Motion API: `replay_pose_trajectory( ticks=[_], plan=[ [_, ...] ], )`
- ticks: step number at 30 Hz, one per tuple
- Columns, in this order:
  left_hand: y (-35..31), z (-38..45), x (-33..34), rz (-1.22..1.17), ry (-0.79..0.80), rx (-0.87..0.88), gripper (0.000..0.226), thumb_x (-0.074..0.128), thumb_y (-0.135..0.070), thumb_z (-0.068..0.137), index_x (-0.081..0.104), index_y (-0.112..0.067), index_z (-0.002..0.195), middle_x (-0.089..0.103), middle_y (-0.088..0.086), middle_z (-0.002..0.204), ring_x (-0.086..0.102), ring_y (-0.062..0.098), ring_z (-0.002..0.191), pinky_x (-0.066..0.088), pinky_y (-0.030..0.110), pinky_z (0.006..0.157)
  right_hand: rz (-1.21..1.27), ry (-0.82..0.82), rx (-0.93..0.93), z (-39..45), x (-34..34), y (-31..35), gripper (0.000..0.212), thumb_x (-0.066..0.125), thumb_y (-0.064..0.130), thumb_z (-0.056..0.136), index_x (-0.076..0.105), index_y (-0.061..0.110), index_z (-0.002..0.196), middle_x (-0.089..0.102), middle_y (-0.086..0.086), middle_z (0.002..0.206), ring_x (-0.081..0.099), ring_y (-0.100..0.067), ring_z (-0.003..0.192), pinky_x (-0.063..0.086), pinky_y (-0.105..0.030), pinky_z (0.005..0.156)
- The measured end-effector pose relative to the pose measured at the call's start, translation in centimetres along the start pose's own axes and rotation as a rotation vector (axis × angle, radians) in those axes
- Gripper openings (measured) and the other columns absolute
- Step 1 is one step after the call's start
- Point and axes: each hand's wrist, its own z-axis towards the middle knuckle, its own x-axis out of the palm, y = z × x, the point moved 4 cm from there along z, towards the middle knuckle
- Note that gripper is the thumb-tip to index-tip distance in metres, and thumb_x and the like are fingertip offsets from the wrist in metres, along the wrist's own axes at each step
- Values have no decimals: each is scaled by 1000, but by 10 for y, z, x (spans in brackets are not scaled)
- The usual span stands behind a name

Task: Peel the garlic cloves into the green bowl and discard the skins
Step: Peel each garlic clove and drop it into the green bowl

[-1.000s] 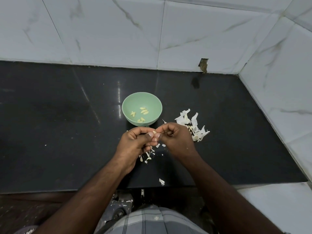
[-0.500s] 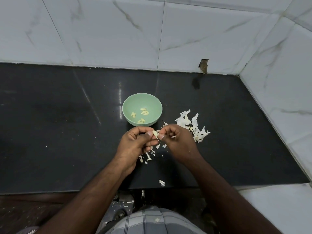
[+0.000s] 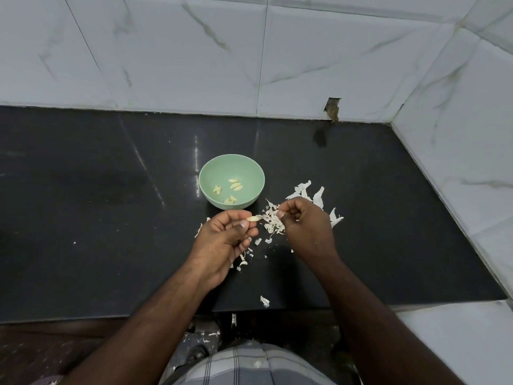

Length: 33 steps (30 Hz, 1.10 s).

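Note:
A green bowl [image 3: 205, 173] stands on the black counter [image 3: 83, 218] and holds several peeled garlic cloves [image 3: 235, 185]. Just in front of it my left hand [image 3: 222, 243] pinches a pale garlic clove [image 3: 253, 218] between thumb and forefinger. My right hand [image 3: 305, 229] is a little to the right, fingers curled, pinching a strip of white skin [image 3: 270, 216] that trails from the clove. A pile of white garlic skins [image 3: 319, 197] lies on the counter behind and beside my right hand.
Small skin scraps [image 3: 244, 262] lie under my hands, and one scrap [image 3: 265, 301] sits near the counter's front edge. White marble tile walls [image 3: 277, 51] close the back and right side. Floor with more scraps [image 3: 205, 337] shows below the edge.
My hands have drawn apart: the right hand moved right, pulling skin off the clove. The clove now shows bare in my left fingers.

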Motion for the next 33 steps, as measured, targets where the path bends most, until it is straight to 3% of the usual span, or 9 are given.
replay_pose_trajectory(
  ticks=[4, 6, 10, 14, 19, 24, 26, 29, 33],
  plan=[
    [-2, -1, -3, 17, 23, -15, 15, 59, 3, 94, 69, -8, 99, 73, 5, 84, 70, 11, 75, 55, 18, 62, -47, 29, -63, 6, -8, 2, 21, 67, 5, 88, 77, 22, 97, 68, 17, 99, 63, -2, 95, 46, -15, 87],
    [-2, -1, -3, 45, 33, -23, 17, 59, 4, 94, 70, -9, 98, 71, 3, 79, 70, 11, 75, 54, 18, 62, 49, 114, -104, 3, -4, 6, 23, 69, 7, 89, 77, 23, 103, 70, 15, 108, 63, 1, 101, 46, -13, 93],
    [-3, -1, -4, 88, 50, -14, 19, 58, 5, 94, 71, -8, 101, 71, 6, 80, 68, 11, 74, 53, 19, 64, 91, 312, -67, -6, 13, 10, 18, 75, 20, 87, 76, 26, 104, 73, 8, 87, 65, -2, 75, 53, -24, 79],
    [-4, -1, -4, 80, 61, -9, 19, 61, 0, 94, 70, -4, 110, 71, 11, 85, 67, 11, 73, 53, 19, 63, 143, 270, -66, -8, 16, 11, 9, 78, 16, 84, 79, 21, 90, 73, 11, 78, 66, -1, 74, 54, -27, 76],
    [-6, 1, -7, 135, 34, 37, 18, 74, -9, 83, 76, -3, 100, 69, 18, 84, 64, 13, 71, 51, 17, 60, 198, 283, -67, -10, 17, 13, 16, 79, 10, 82, 77, 25, 77, 73, 10, 75, 66, -5, 70, 54, -29, 73],
    [-10, 1, -6, 252, 13, 173, 12, 71, 3, 85, 75, -2, 96, 67, 20, 77, 61, 18, 69, 50, 19, 62, 308, 284, 46, -12, 21, 7, 9, 75, 5, 84, 73, 7, 75, 72, -9, 74, 63, -12, 67, 53, -33, 71],
    [-11, 0, -6, 289, 10, 205, 13, 72, 4, 84, 75, -3, 95, 68, 20, 76, 61, 18, 67, 50, 20, 62, 362, 299, 102, -12, 22, 6, 10, 73, 3, 85, 72, 4, 75, 70, -10, 69, 60, -10, 64, 49, -24, 63],
    [-9, 0, -5, 267, -31, 161, 8, 72, 1, 86, 75, 1, 93, 67, 20, 74, 60, 15, 62, 49, 20, 59, 377, 280, 92, -12, 22, 7, 14, 73, 1, 84, 72, 9, 73, 70, -3, 66, 60, -8, 61, 48, -21, 63],
    [-4, 0, -4, 103, -61, -30, 5, 69, -2, 88, 73, -1, 90, 69, 16, 77, 64, 13, 61, 46, 17, 50, 286, 211, -43, -15, 22, 9, 33, 76, -1, 81, 73, 30, 72, 71, 13, 71, 65, 0, 68, 53, -21, 70]
  ],
)
